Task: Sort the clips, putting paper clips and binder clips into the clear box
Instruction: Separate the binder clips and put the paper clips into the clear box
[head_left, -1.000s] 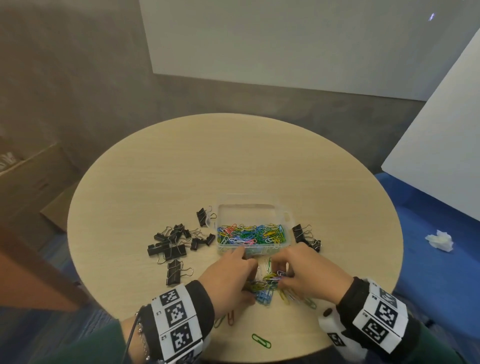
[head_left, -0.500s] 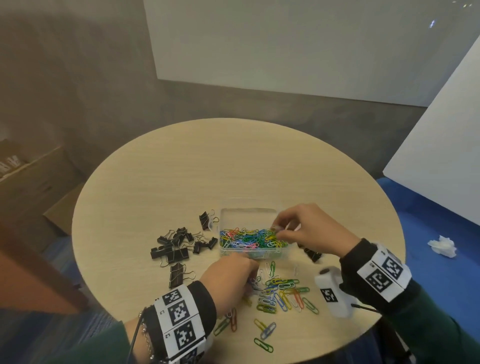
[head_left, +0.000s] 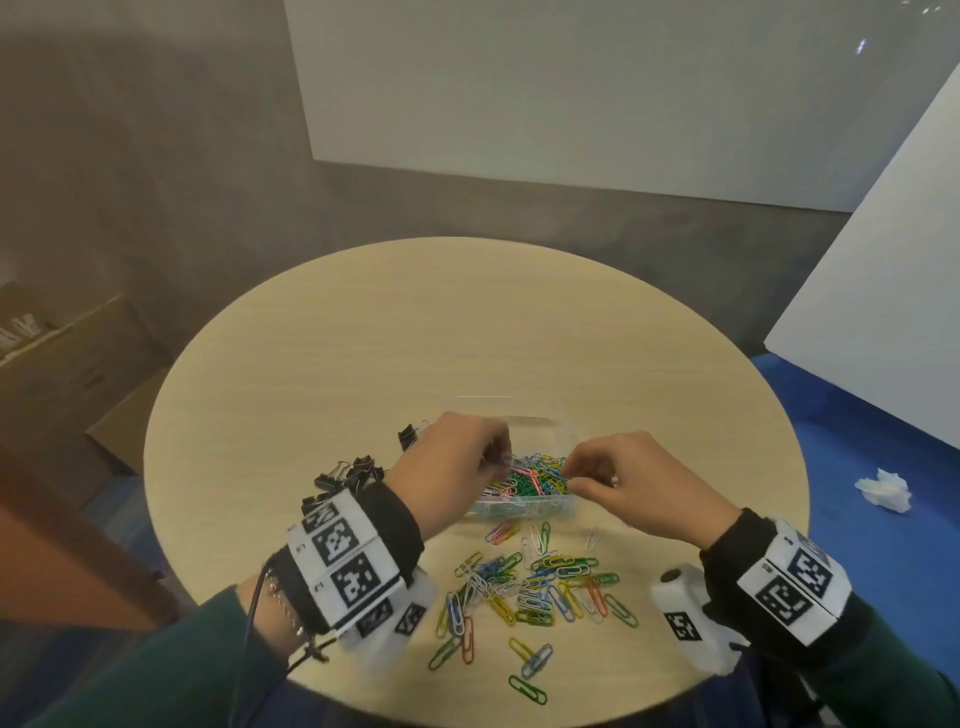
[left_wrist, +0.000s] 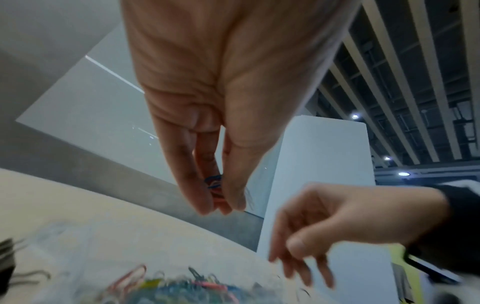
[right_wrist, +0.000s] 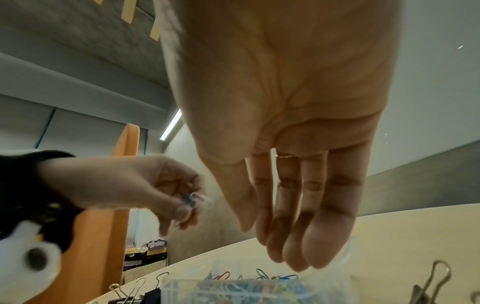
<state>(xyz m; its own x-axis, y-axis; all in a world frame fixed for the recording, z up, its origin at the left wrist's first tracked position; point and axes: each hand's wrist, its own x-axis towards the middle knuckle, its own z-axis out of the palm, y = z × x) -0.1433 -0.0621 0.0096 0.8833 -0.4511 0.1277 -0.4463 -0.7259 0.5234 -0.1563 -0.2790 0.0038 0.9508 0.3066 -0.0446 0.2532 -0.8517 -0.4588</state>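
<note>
The clear box (head_left: 522, 510) sits at mid-table, holding many coloured paper clips (head_left: 532, 477). My left hand (head_left: 496, 462) hovers over the box's left end and pinches a few paper clips (left_wrist: 214, 184) between thumb and fingers. Over the right end hangs my right hand (head_left: 571, 475), its fingers (right_wrist: 298, 236) straight, pointing down and holding nothing. More loose paper clips (head_left: 535, 587) lie scattered on the table in front of the box. Black binder clips (head_left: 353, 473) are heaped to the box's left. My right hand hides the table to the box's right.
The round wooden table (head_left: 415, 338) ends just below the loose clips. Binder clips (right_wrist: 428, 283) also lie beside the box in the right wrist view. A crumpled tissue (head_left: 883, 493) lies on the blue floor, right. A cardboard box (head_left: 119, 415) stands left.
Both hands left the loose pile. The right hand reached the box first and let its clips go; the left hand then rose with a pinch of clips to above the box.
</note>
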